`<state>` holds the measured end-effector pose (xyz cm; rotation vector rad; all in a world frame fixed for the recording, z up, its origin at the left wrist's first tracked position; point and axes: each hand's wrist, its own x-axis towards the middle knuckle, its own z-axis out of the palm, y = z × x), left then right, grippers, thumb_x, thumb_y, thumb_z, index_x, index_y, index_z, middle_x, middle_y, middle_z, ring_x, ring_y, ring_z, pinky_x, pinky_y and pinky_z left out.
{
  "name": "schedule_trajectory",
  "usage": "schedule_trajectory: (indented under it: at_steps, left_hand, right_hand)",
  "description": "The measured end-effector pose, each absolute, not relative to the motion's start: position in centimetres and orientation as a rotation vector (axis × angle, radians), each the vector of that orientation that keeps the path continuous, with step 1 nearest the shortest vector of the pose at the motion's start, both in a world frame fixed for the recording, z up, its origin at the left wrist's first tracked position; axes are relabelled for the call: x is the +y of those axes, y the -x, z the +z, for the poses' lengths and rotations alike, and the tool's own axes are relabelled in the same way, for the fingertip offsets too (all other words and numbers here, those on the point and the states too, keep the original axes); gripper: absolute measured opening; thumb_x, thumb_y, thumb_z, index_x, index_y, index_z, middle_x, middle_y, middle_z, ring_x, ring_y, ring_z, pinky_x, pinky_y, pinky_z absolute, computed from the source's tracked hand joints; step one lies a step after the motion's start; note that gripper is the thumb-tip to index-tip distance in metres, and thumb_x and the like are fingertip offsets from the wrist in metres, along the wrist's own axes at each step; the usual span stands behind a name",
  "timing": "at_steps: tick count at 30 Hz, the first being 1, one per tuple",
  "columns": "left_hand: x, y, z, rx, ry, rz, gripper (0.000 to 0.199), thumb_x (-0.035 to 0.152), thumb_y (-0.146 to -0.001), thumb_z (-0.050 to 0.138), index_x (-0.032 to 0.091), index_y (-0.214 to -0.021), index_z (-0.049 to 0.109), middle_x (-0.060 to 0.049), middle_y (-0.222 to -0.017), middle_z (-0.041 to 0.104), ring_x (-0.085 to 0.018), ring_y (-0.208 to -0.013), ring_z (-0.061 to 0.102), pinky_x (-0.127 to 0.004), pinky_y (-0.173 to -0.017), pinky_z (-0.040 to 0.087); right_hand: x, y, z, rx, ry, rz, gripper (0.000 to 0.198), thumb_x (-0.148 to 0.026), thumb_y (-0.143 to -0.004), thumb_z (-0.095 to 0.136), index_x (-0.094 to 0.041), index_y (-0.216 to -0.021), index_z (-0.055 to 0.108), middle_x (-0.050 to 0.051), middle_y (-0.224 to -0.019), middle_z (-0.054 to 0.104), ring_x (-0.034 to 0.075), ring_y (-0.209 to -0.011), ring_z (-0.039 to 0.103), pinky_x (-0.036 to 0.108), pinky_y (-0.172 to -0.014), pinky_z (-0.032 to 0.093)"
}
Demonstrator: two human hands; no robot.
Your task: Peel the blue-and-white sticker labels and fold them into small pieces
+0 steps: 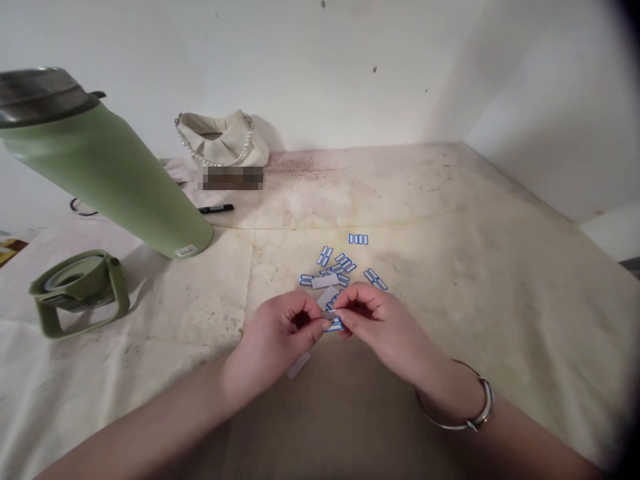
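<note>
Both hands meet low over the middle of the table, closed in a pinch. Between the fingertips is a small blue-bordered label strip (334,326), partly covered by the fingers. My left hand (280,333) grips its left end with thumb and forefinger. On the other end, the thumb and forefinger of my right hand (387,327) are closed. Just beyond lies a loose pile of similar blue-and-white label strips (344,263), some overlapping, with a plain white strip (325,282) among them. Another white strip (299,366) lies below my left hand.
A tall green tumbler (125,173) with a metal top stands at left. In front of it sits a green lid with a handle (80,287). A black pen (217,209) and a cream handbag with a pearl strap (225,137) are farther back, near the wall.
</note>
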<state>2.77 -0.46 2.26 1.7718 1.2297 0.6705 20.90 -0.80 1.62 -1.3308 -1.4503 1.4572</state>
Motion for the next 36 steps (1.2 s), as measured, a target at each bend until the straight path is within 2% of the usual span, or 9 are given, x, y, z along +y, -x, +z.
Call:
schedule_trajectory:
  at_steps: [2, 7, 11, 14, 18, 25, 29, 33, 36]
  left_hand:
    - [-0.4, -2.7, 2.0, 1.251, -1.829, 0.63, 0.017, 0.028, -0.081, 0.057, 0.017, -0.068, 0.054, 0.003, -0.061, 0.055, -0.008, -0.055, 0.046, -0.02, -0.05, 0.035]
    - [-0.3, -2.8, 1.6, 1.216, -1.671, 0.67, 0.017, 0.03, -0.084, 0.054, 0.017, -0.075, 0.05, 0.003, -0.062, 0.058, -0.008, -0.053, 0.052, -0.02, -0.051, 0.04]
    - [0.2, -3.0, 1.4, 1.12, -1.288, 0.686, 0.018, 0.034, -0.085, 0.053, 0.019, -0.084, 0.045, 0.005, -0.062, 0.058, -0.006, -0.045, 0.05, -0.018, -0.045, 0.04]
    - [0.5, -3.1, 1.4, 1.043, -1.117, 0.614, 0.019, 0.033, -0.083, 0.057, 0.019, -0.092, 0.048, 0.005, -0.064, 0.057, -0.005, -0.045, 0.048, -0.017, -0.045, 0.039]
    - [0.6, -3.2, 1.7, 1.007, -1.048, 0.497, 0.019, 0.03, -0.08, 0.062, 0.017, -0.089, 0.052, 0.003, -0.069, 0.06, -0.006, -0.05, 0.053, -0.016, -0.045, 0.041]
    - [0.6, -3.3, 1.9, 0.973, -0.982, 0.512, 0.021, 0.034, -0.077, 0.066, 0.016, -0.085, 0.057, 0.001, -0.064, 0.062, -0.01, -0.055, 0.06, -0.019, -0.048, 0.045]
    - [0.7, -3.3, 1.8, 0.939, -0.916, 0.523, 0.021, 0.034, -0.079, 0.064, 0.016, -0.086, 0.057, -0.001, -0.075, 0.065, -0.01, -0.058, 0.063, -0.018, -0.049, 0.045]
    - [0.7, -3.2, 1.7, 0.896, -0.921, 0.527, 0.03, 0.043, -0.086, 0.052, 0.014, -0.089, 0.057, -0.005, -0.078, 0.064, -0.011, -0.06, 0.062, -0.019, -0.049, 0.044]
    - [0.6, -3.3, 1.7, 0.925, -1.018, 0.514, 0.023, 0.036, -0.083, 0.058, 0.015, -0.092, 0.056, -0.001, -0.074, 0.06, -0.009, -0.06, 0.059, -0.018, -0.052, 0.043]
  right_hand:
    - [-0.8, -20.9, 1.6, -1.45, 1.332, 1.472, 0.003, -0.022, -0.081, 0.055, -0.021, -0.083, 0.056, -0.003, -0.073, 0.058, 0.01, -0.064, 0.057, 0.025, -0.061, 0.047]
    - [-0.5, -21.4, 1.4, -1.415, 1.343, 1.485, 0.004, -0.022, -0.081, 0.054, -0.021, -0.084, 0.056, -0.003, -0.074, 0.059, 0.01, -0.066, 0.06, 0.025, -0.065, 0.048]
    - [-0.2, -22.2, 1.0, -1.374, 1.418, 1.297, 0.012, -0.02, -0.079, 0.053, -0.021, -0.091, 0.056, -0.002, -0.072, 0.06, 0.013, -0.067, 0.059, 0.026, -0.061, 0.047]
    - [-0.3, -22.7, 1.1, -1.335, 1.391, 1.134, 0.006, -0.019, -0.078, 0.055, -0.021, -0.084, 0.056, 0.0, -0.074, 0.06, 0.013, -0.067, 0.058, 0.025, -0.057, 0.045]
    - [-0.6, -22.7, 1.6, -1.474, 1.152, 0.926, 0.015, -0.008, -0.077, 0.053, -0.022, -0.076, 0.057, 0.001, -0.088, 0.055, 0.014, -0.082, 0.057, 0.026, -0.067, 0.046]
    - [-1.1, -21.7, 1.4, -1.766, 1.064, 0.915, 0.024, 0.0, -0.075, 0.054, -0.023, -0.074, 0.06, 0.0, -0.09, 0.053, 0.013, -0.088, 0.055, 0.028, -0.077, 0.045]
    - [-0.7, -21.7, 0.9, -1.821, 1.106, 0.943, 0.027, 0.002, -0.074, 0.052, -0.023, -0.074, 0.06, 0.0, -0.089, 0.055, 0.014, -0.089, 0.056, 0.028, -0.078, 0.045]
    - [-0.4, -21.8, 0.8, -1.88, 1.113, 0.983, 0.027, 0.0, -0.077, 0.05, -0.024, -0.073, 0.06, -0.001, -0.086, 0.057, 0.013, -0.085, 0.057, 0.029, -0.077, 0.046]
    - [-0.4, -21.7, 0.9, -1.91, 1.103, 0.982, 0.025, -0.001, -0.078, 0.05, -0.024, -0.077, 0.061, 0.0, -0.088, 0.057, 0.013, -0.085, 0.057, 0.029, -0.077, 0.046]
